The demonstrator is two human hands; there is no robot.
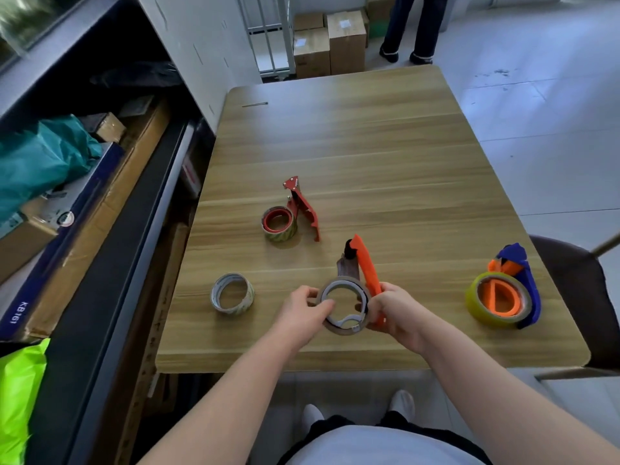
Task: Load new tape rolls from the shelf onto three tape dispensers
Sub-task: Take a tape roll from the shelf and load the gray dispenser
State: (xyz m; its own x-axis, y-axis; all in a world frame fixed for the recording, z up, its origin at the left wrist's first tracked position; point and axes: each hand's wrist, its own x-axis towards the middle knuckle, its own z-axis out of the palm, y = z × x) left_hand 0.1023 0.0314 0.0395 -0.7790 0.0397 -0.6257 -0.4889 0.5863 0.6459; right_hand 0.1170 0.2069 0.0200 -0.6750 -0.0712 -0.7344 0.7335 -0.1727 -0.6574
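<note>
Over the near part of the wooden table [352,156], my left hand [303,312] grips the left rim of a brown tape roll [345,328]. My right hand [394,312] holds the orange dispenser [367,266] against the roll's right side. A red dispenser [303,209] lies farther back with a tape roll [280,226] on its wheel. At the right, a blue and orange dispenser [523,280] carries a yellow roll [476,303]. A loose clear roll [232,293] lies flat at the near left.
A dark shelf [110,256] runs along the left with cardboard boxes, a teal bag [40,159] and a neon green bag [20,391]. A dark chair [577,290] stands at the table's right. Boxes [328,41] and a standing person's legs [414,25] are beyond the far edge.
</note>
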